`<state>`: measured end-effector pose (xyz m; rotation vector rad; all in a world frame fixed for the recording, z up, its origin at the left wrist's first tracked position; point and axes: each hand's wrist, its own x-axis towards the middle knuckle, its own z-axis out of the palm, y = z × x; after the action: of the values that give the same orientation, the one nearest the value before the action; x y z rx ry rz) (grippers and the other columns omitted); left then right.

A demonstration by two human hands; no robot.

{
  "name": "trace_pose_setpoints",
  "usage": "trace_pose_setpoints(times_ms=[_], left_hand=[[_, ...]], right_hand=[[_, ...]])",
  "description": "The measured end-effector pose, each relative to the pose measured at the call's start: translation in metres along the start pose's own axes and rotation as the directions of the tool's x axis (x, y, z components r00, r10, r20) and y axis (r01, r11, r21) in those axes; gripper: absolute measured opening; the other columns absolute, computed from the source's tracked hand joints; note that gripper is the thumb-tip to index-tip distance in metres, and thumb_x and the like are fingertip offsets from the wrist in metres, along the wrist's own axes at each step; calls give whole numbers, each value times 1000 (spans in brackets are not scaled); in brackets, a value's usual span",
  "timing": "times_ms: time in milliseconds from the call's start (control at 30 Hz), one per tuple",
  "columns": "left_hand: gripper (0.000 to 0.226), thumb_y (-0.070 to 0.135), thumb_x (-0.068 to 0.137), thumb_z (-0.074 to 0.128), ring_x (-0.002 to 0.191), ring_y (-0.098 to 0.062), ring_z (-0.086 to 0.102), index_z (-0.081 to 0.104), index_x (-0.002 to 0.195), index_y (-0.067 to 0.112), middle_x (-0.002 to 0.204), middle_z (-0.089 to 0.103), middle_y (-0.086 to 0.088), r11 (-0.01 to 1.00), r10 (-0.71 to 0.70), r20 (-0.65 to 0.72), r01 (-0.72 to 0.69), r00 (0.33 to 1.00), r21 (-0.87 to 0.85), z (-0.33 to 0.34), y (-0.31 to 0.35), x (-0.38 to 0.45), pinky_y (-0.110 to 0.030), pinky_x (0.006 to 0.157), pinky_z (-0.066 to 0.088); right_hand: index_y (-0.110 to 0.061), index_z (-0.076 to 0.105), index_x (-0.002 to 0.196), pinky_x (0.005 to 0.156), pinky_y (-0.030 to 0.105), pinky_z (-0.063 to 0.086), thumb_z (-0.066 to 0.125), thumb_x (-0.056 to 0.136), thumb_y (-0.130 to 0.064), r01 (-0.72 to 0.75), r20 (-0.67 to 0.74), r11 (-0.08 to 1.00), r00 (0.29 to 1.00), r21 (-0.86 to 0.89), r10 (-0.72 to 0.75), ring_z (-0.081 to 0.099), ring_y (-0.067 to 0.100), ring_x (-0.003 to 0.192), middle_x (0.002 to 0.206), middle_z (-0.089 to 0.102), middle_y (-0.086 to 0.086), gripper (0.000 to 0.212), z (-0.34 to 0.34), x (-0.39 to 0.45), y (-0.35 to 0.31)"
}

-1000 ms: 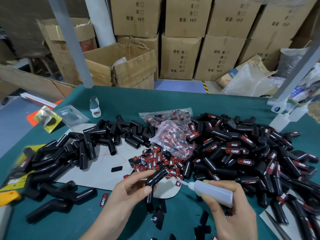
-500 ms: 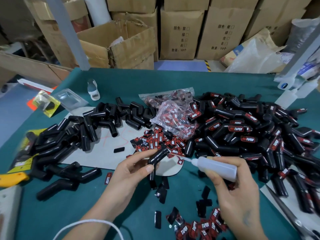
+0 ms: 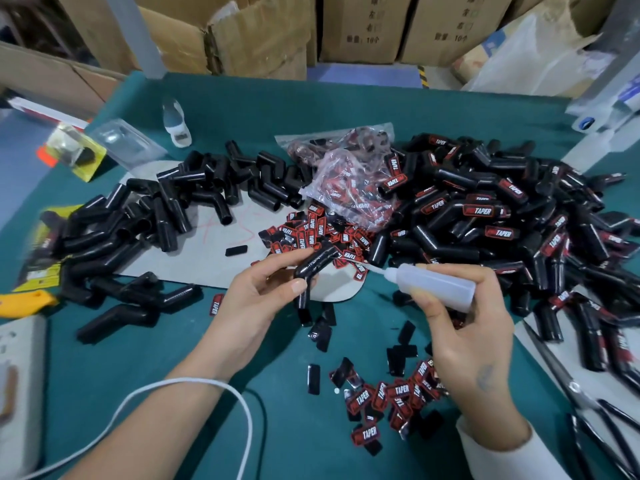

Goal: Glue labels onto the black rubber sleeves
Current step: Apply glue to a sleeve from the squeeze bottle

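Observation:
My left hand point(image 3: 263, 292) grips a bent black rubber sleeve point(image 3: 317, 263) above the green table point(image 3: 346, 109). My right hand point(image 3: 464, 327) holds a white glue bottle point(image 3: 433, 284), its thin nozzle pointing left toward the sleeve but a short gap away from it. Red and black TAPER labels point(image 3: 311, 233) lie in a heap just behind the sleeve. More labels point(image 3: 394, 396) are scattered near my right wrist. Unlabelled sleeves point(image 3: 166, 209) are piled at the left, and labelled sleeves point(image 3: 495, 216) fill the right.
A clear bag of labels point(image 3: 349, 174) lies between the piles on a grey sheet point(image 3: 204, 261). Scissors point(image 3: 568, 386) lie at the right edge, a yellow knife point(image 3: 24, 301) at the left. A white cord point(image 3: 194, 389) loops over my left forearm. Cardboard boxes point(image 3: 256, 39) stand behind.
The camera has tilted down and closer, bringing the near labels and cord into view. Both hands keep the same grips, with the nozzle still aimed at the sleeve.

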<state>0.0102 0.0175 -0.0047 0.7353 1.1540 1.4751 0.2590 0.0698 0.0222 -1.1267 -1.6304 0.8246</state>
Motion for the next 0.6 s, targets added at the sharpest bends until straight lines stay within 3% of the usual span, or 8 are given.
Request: trace_pose_setpoints(times_ms=[267, 600], left_hand=[[45, 4, 85, 69, 105, -25, 71, 69, 130, 9, 118, 73, -14, 1000, 0, 14, 0, 1000, -4, -1, -2, 1, -30, 99, 54], [42, 4, 88, 68, 105, -23, 71, 70, 128, 13, 116, 75, -9, 1000, -12, 27, 12, 1000, -2, -1, -1, 1, -29, 98, 53]], right_hand=[[-53, 56, 112, 89, 21, 52, 70, 91, -35, 62, -19, 998, 998, 0, -62, 67, 5, 111, 116, 68, -27, 31, 1, 2, 0], [-47, 55, 119, 90, 34, 54, 70, 96, -27, 154, 21, 987, 988, 43, -155, 68, 18, 113, 118, 65, -22, 34, 3, 0, 1]])
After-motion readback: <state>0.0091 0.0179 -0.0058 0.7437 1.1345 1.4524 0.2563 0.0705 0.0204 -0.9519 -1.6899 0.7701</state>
